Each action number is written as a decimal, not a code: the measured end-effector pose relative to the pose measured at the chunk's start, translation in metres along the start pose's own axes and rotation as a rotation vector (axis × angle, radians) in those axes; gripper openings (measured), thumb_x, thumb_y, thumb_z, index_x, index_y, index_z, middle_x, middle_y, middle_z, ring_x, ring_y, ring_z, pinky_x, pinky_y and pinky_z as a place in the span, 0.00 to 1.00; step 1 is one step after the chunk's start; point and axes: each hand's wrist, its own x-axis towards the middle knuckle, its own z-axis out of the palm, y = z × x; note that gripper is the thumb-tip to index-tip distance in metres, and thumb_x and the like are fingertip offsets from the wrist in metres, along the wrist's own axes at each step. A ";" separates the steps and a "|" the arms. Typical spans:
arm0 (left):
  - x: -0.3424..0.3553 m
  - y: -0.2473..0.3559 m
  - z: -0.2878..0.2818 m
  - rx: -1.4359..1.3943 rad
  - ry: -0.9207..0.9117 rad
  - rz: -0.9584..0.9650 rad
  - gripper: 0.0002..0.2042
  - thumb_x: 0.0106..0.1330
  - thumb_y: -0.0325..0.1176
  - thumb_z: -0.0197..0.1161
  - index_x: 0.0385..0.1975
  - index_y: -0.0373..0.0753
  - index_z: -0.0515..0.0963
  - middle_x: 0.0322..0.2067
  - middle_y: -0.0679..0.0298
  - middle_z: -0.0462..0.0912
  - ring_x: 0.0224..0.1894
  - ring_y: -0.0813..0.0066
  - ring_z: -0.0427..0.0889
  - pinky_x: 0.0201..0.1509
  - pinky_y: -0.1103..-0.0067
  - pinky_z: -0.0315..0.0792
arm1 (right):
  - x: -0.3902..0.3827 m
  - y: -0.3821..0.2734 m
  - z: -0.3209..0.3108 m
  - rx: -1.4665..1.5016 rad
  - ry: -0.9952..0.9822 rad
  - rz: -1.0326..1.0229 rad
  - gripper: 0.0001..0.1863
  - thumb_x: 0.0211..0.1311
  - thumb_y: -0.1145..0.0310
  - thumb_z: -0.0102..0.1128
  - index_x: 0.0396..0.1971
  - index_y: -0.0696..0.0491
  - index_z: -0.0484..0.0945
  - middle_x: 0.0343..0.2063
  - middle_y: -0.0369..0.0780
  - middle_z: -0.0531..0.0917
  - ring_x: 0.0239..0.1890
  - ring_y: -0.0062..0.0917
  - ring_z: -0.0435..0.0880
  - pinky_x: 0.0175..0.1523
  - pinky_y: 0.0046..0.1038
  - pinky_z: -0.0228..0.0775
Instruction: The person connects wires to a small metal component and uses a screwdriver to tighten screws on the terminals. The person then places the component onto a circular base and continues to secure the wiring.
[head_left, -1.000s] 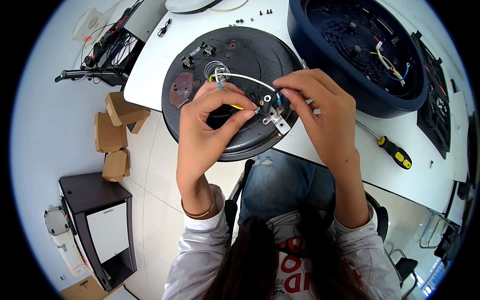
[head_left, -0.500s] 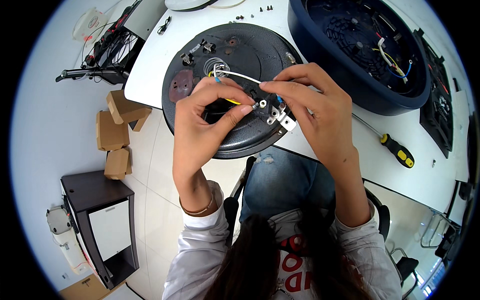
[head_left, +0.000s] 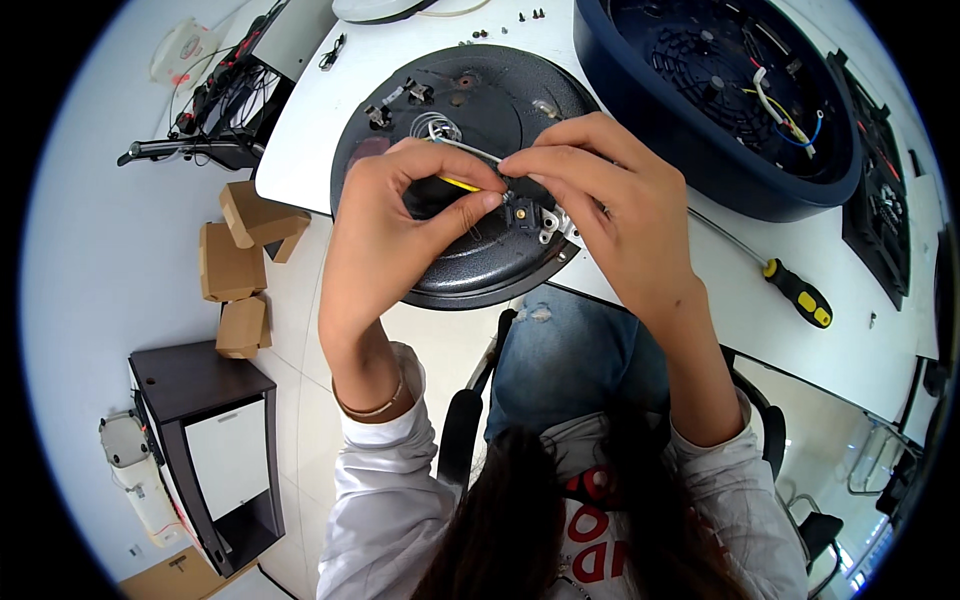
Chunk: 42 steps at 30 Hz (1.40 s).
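A dark round metal plate (head_left: 480, 110) lies on the white table (head_left: 330, 120), overhanging its near edge. My left hand (head_left: 390, 225) and my right hand (head_left: 610, 205) meet above the plate's near right part. Between their fingertips sits a small black connector block (head_left: 527, 213) with metal tabs. A white wire (head_left: 468, 150) and a yellow wire (head_left: 458, 184) run from it toward the plate's middle. My left thumb and forefinger pinch the yellow wire at the block. My right fingers grip the block from above.
A large dark blue round housing (head_left: 720, 150) with wires inside stands at the back right. A yellow-and-black screwdriver (head_left: 795, 292) lies right of my hands. Small screws (head_left: 530, 15) lie at the table's far edge. Cardboard boxes (head_left: 240, 265) and a dark cabinet (head_left: 215, 450) stand on the floor at left.
Both hands have shifted slightly left and closed tighter over the connector block; the block's metal tabs are now mostly covered by my right fingers.
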 end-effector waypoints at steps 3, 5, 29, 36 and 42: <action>0.003 0.001 -0.004 -0.030 -0.029 -0.017 0.04 0.54 0.21 0.68 0.29 0.32 0.81 0.31 0.63 0.83 0.37 0.77 0.78 0.47 0.81 0.69 | 0.002 0.002 0.002 0.060 0.020 0.012 0.07 0.56 0.76 0.60 0.33 0.51 0.83 0.31 0.36 0.80 0.30 0.27 0.80 0.33 0.24 0.70; 0.003 0.001 -0.004 -0.083 -0.030 -0.044 0.05 0.54 0.21 0.68 0.30 0.32 0.81 0.31 0.63 0.83 0.37 0.77 0.79 0.47 0.81 0.69 | 0.002 0.003 0.002 0.095 0.027 0.029 0.05 0.57 0.74 0.60 0.33 0.50 0.82 0.31 0.35 0.80 0.29 0.28 0.80 0.32 0.24 0.70; 0.010 0.005 -0.005 0.073 -0.048 0.022 0.07 0.56 0.22 0.66 0.34 0.30 0.82 0.30 0.61 0.85 0.34 0.78 0.81 0.44 0.82 0.72 | 0.002 -0.002 0.004 0.266 0.039 0.134 0.06 0.57 0.75 0.62 0.34 0.54 0.82 0.30 0.37 0.82 0.27 0.26 0.82 0.31 0.22 0.71; 0.011 0.005 -0.009 0.021 -0.095 -0.051 0.08 0.58 0.25 0.67 0.36 0.32 0.82 0.33 0.65 0.84 0.37 0.82 0.78 0.45 0.84 0.70 | 0.008 -0.002 0.001 0.526 -0.023 0.351 0.05 0.56 0.73 0.64 0.33 0.56 0.82 0.25 0.37 0.84 0.26 0.18 0.80 0.31 0.19 0.69; 0.010 0.005 -0.006 0.035 -0.057 -0.011 0.06 0.57 0.23 0.65 0.33 0.31 0.82 0.30 0.63 0.84 0.34 0.81 0.79 0.42 0.84 0.71 | 0.005 0.001 0.003 0.497 -0.009 0.368 0.07 0.55 0.74 0.64 0.34 0.55 0.83 0.24 0.36 0.84 0.24 0.15 0.75 0.30 0.18 0.67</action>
